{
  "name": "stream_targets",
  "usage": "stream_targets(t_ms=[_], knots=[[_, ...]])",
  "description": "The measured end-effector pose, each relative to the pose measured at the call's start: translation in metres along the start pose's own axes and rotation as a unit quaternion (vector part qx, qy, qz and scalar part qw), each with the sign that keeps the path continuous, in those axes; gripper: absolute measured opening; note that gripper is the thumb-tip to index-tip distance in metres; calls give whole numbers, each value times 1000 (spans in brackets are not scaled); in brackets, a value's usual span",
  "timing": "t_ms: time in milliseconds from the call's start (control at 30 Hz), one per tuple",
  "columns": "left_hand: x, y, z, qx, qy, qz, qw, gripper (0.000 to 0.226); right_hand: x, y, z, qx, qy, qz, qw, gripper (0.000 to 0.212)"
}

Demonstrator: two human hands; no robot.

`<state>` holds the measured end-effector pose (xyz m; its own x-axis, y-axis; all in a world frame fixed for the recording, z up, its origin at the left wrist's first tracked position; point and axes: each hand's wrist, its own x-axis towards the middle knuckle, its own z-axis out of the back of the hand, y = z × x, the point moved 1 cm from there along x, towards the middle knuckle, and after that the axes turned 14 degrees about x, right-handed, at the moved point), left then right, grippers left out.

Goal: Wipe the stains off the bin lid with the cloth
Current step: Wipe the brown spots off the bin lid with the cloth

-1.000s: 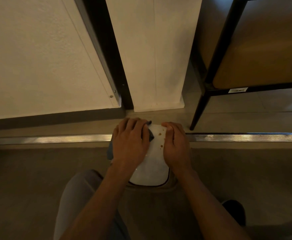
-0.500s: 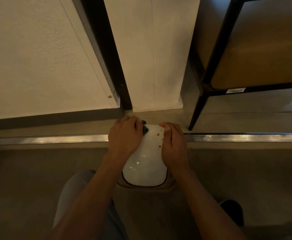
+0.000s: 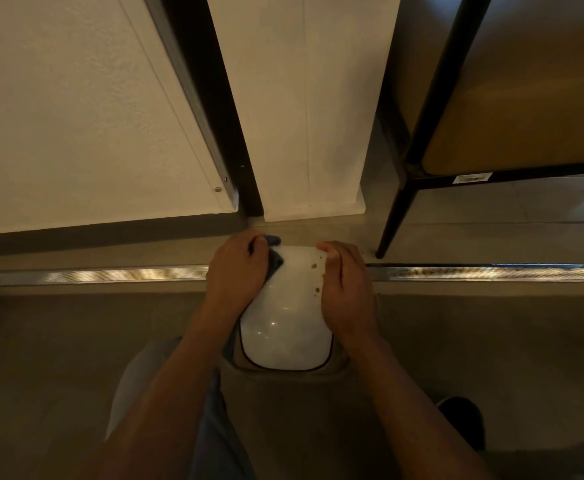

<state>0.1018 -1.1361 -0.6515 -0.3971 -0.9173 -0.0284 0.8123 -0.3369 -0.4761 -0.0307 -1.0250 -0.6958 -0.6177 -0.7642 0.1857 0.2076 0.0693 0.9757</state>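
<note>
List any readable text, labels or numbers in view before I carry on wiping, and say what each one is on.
Only one: a white sticker on the dark lower rail of the chair frame at right; its print is too small and blurred to read.
No text shows on the bin lid, the cloth or the wall panels.

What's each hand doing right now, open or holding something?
Left hand: holding the dark blue cloth against the white bin lid.
Right hand: fingers curled over the lid's right edge, gripping it beside the brown stains.
</note>
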Motion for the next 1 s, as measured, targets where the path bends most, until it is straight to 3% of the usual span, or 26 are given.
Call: stream_targets(t_ms=[67, 167, 333, 400, 533, 633, 767, 900, 1000], knots=[[9, -8, -3, 102, 7, -16, 995, 24, 0, 1, -1, -5, -4, -8, 1000, 39], [-9, -14, -8, 198, -42, -114, 973, 39, 0, 1, -1, -4, -13, 4, 1000, 42], [-50, 17, -10, 213, -77, -240, 944, 47, 0, -1, -2, -6, -13, 10, 1000, 41], [-49, 30, -6, 192, -74, -242, 948, 47, 0, -1, -1, -8, -10, 8, 1000, 35], [-28, 17, 0, 135, -43, -135, 981, 42, 1, -2, 0, 5, -6, 10, 1000, 34], [-2, -1, -6, 166, -25, -80, 983, 33, 1, 0, 0, 6, -7, -9, 1000, 35], [-8, -14, -12, 246, -60, -135, 958, 38, 1, 1, -2, -4, -16, -7, 1000, 37], [-41, -5, -15, 247, -70, -210, 943, 52, 1, -1, -1, -7, -19, 13, 1000, 39], [-49, 13, -7, 227, -74, -235, 942, 50, 1, 0, -1, -12, -16, 20, 1000, 40]])
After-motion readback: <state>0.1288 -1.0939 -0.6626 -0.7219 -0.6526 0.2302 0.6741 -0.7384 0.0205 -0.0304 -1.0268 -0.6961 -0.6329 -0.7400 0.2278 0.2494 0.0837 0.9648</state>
